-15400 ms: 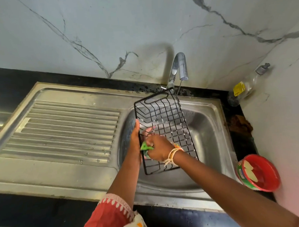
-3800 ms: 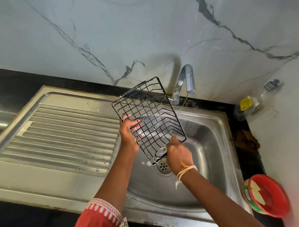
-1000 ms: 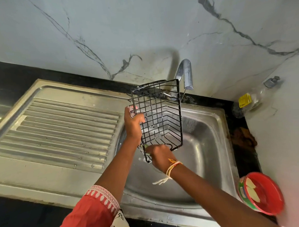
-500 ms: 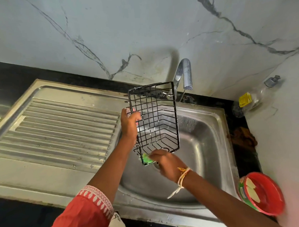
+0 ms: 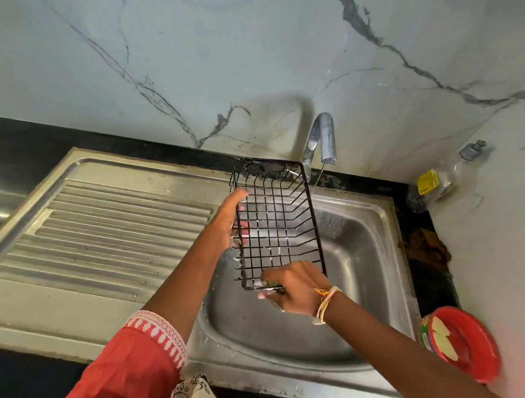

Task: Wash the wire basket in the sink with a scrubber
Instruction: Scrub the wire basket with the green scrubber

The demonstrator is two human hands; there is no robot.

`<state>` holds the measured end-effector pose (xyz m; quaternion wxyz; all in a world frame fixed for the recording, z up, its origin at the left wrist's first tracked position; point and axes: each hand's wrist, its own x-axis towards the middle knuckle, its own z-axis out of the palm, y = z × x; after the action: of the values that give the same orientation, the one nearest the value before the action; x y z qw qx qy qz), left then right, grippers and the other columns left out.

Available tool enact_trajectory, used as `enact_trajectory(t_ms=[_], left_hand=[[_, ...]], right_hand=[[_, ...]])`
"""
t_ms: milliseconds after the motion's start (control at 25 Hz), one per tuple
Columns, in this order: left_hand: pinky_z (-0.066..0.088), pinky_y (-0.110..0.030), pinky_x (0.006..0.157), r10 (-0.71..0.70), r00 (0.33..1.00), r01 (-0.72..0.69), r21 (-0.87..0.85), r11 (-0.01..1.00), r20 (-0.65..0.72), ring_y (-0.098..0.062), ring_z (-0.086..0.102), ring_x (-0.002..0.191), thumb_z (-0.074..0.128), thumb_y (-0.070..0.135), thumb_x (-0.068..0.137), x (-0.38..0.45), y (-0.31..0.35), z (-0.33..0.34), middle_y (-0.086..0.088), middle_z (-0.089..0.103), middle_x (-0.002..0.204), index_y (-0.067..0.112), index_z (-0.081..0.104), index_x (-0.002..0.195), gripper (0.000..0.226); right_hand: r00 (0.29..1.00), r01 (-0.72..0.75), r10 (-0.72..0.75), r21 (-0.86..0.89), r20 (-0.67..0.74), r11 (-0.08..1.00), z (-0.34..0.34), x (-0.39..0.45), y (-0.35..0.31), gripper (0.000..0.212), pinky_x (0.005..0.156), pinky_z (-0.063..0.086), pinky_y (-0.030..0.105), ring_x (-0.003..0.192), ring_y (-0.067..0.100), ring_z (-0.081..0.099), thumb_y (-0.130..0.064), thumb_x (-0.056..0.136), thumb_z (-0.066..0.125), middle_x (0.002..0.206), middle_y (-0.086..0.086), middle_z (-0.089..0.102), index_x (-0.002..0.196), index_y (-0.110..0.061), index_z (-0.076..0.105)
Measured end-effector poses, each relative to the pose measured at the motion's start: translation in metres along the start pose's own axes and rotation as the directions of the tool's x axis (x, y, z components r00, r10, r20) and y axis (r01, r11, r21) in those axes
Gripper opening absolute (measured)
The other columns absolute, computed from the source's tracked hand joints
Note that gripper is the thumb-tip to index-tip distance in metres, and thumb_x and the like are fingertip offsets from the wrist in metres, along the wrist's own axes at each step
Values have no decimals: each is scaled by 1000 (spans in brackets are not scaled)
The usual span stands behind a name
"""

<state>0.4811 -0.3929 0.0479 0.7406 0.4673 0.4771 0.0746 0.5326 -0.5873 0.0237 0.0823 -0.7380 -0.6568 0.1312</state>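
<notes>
A black wire basket [image 5: 281, 210] stands on end over the steel sink bowl [image 5: 360, 254], its open side toward me. My left hand [image 5: 230, 221] grips its left rim, thumb up along the wire and fingers behind the mesh. My right hand [image 5: 292, 287] is at the basket's bottom end and pinches a green scrubber [image 5: 273, 285] against the lowest wires; only a sliver of the scrubber shows between the fingers. Soap suds cling to the lower wires.
The tap [image 5: 322, 139] stands just behind the basket with a thin stream running. A ribbed draining board [image 5: 112, 232] lies left of the bowl. A red soap tub [image 5: 460, 340] sits at the right front, a clear bottle [image 5: 438, 179] in the back corner, a brown rag [image 5: 425, 246] between them.
The basket has turned more square-on and upright. My right hand has slid with the scrubber along the basket's bottom end, from the left corner toward the right. My left hand keeps its grip.
</notes>
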Motion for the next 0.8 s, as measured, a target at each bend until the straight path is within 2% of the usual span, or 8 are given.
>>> enact_trajectory(t_ms=[80, 200, 320, 400, 520, 600, 720, 800], left_hand=[[49, -38, 82, -6, 999, 4, 46, 999, 36, -29, 57, 98, 66, 62, 70, -2, 0, -6, -14, 58, 113, 15, 54, 120, 70], [47, -52, 97, 15, 991, -33, 134, 991, 132, -35, 52, 117, 76, 76, 48, 5, -10, -29, -5, 46, 137, 35, 53, 131, 95], [53, -32, 74, 103, 969, -75, -127, 989, 226, -23, 62, 80, 78, 62, 59, -22, -21, -49, -5, 65, 103, 24, 72, 108, 62], [51, -33, 77, 128, 941, -16, -337, 941, 314, -23, 67, 73, 80, 56, 58, -38, -41, -58, -6, 71, 83, 17, 78, 87, 49], [39, -65, 93, 43, 925, 69, -280, 958, 377, -33, 64, 107, 93, 53, 36, -49, -65, -54, -10, 71, 100, 13, 60, 116, 95], [47, -62, 89, 0, 962, 66, -229, 971, 274, -34, 60, 115, 96, 49, 36, -49, -67, -38, -9, 64, 120, 21, 49, 131, 109], [53, -30, 67, 56, 996, -40, -215, 976, 70, -19, 65, 79, 82, 31, 72, -41, -56, -19, -8, 67, 91, 14, 64, 98, 36], [47, -24, 51, 95, 995, -93, -167, 981, 1, -18, 57, 55, 70, 15, 80, -32, -51, -17, -10, 56, 70, 9, 60, 80, 11]], right_hand=[[997, 41, -39, -25, 68, 999, -9, 7, -17, 40, 61, 44, 29, 74, 29, 64, -48, 83, 65, 80, 5, 70, 111, -24, 52], [998, 5, -5, 3, 56, 1000, -11, 15, -37, 36, 66, 49, 35, 83, 34, 64, -36, 82, 65, 88, 8, 70, 114, -26, 53], [980, -180, 190, 142, -54, 973, -11, 29, -51, 41, 71, 53, 35, 88, 31, 65, -36, 84, 64, 93, 6, 71, 124, -29, 54], [927, -303, 356, 322, -120, 897, -12, 43, -63, 44, 71, 55, 37, 87, 30, 65, -34, 81, 67, 93, 7, 71, 123, -28, 56], [837, -453, 535, 402, -115, 795, -11, 66, -73, 41, 73, 56, 38, 89, 31, 66, -24, 78, 64, 96, 10, 70, 119, -27, 57], [774, -544, 626, 411, -91, 732, -12, 72, -76, 29, 73, 55, 36, 90, 32, 66, -21, 82, 59, 96, 12, 69, 111, -22, 58], [814, -506, 576, 397, -73, 766, -8, 70, -77, 33, 69, 50, 30, 91, 32, 66, -17, 85, 58, 99, 15, 68, 118, -9, 53], [908, -325, 419, 630, -1, 706, -5, 64, -72, 41, 66, 47, 21, 93, 26, 64, -10, 81, 57, 101, 12, 65, 121, -7, 47]])
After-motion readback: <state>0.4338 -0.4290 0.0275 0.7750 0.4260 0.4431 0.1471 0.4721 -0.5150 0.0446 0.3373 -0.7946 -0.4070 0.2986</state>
